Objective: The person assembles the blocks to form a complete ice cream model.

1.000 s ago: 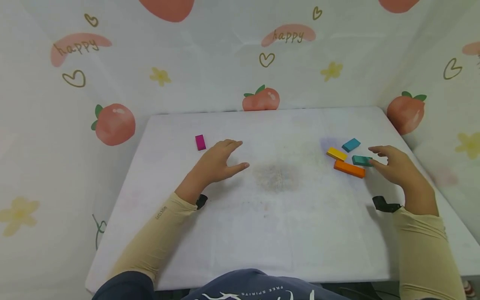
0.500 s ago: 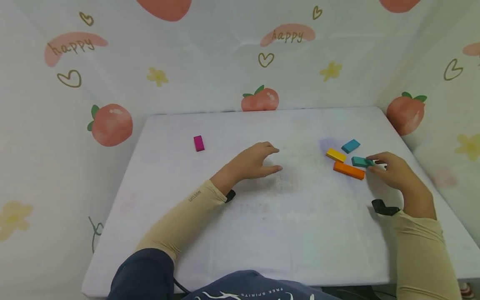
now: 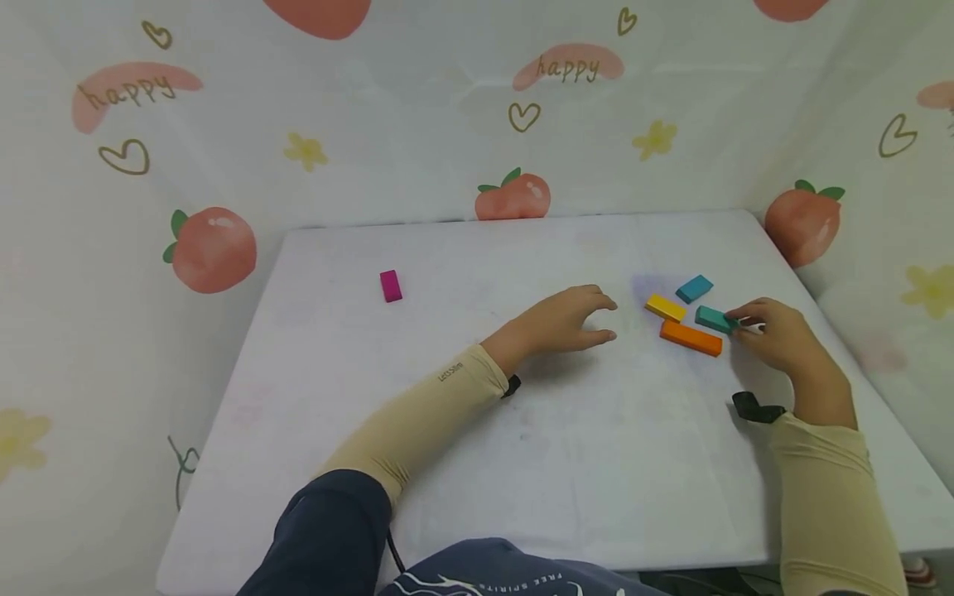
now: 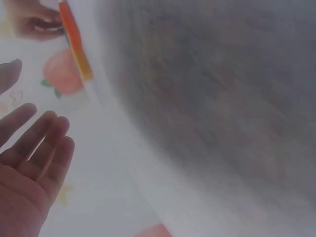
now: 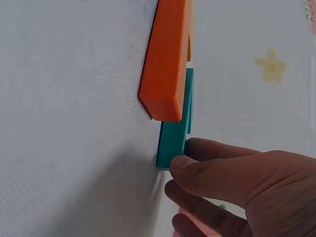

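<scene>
My right hand (image 3: 771,333) pinches the near end of a teal block (image 3: 714,319) between thumb and fingers; the right wrist view shows the thumb on the same teal block (image 5: 173,140). Just in front of it lies a longer orange block (image 3: 691,338), with a yellow block (image 3: 666,308) and a blue block (image 3: 694,289) close by. My left hand (image 3: 570,320) hovers over the table left of these blocks, thumb and fingers spread apart, holding nothing. In the left wrist view the palm of that left hand (image 4: 37,168) is bare.
A magenta block (image 3: 391,285) lies alone toward the far left of the white table (image 3: 447,513). Behind and beside the table hangs a white cloth (image 3: 417,108) printed with peaches, hearts and flowers.
My left hand has moved right across the table toward the blocks. The right thumb and fingers have closed on the end of the teal block, which has turned slightly.
</scene>
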The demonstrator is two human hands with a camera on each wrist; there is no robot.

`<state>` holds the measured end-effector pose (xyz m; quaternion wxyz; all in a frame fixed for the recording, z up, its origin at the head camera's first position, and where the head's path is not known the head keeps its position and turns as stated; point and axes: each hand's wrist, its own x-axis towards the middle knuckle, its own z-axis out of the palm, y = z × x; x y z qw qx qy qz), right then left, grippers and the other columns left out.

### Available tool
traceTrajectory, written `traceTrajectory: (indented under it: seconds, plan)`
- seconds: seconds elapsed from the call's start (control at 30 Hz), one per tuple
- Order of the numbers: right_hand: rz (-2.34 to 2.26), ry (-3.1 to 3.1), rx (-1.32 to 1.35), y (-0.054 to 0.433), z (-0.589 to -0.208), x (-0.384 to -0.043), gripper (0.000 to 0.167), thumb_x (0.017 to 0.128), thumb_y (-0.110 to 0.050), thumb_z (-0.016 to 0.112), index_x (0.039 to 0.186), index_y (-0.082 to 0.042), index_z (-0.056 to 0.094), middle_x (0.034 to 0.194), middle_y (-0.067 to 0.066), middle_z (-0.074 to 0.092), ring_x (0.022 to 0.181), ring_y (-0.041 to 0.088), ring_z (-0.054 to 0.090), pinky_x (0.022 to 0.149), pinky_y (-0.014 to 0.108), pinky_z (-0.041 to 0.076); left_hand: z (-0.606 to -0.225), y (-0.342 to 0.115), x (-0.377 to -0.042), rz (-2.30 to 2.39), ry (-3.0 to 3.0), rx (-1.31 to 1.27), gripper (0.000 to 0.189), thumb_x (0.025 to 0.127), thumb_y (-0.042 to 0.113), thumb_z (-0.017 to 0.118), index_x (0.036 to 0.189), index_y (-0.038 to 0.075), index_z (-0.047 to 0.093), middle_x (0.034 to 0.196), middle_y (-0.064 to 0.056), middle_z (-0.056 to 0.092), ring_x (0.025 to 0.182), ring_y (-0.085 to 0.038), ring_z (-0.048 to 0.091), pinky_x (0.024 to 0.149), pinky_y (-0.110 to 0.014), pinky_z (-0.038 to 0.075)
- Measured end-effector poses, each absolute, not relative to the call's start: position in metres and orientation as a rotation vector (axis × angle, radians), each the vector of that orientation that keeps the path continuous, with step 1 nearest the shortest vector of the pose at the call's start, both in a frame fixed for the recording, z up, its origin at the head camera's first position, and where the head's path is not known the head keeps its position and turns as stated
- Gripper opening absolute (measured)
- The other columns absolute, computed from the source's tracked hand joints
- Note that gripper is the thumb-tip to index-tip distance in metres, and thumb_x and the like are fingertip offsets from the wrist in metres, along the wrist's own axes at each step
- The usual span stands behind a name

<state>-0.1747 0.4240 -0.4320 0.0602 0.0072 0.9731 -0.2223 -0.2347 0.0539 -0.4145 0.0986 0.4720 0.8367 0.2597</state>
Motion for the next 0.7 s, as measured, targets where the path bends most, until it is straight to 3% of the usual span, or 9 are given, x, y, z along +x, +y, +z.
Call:
traceTrajectory:
  seconds: [0.7]
  plan:
    - [-0.738,2.923,0.068,0.426,-0.428,-0.178,0.031,0.100,-0.003,0.062,0.126,0.012,0.069,0.126,0.035,0.061,0.116,0.054,0.059,0.103,0.071,0.049,-0.434,0.158,-0.241,0.571,2.392,1.503,0.041,0.108,0.022,0.063,0.144,0.001,0.061,0.141,-0.008,0.065,0.128,-0.015,0.058,0.112,-0.014,0.040]
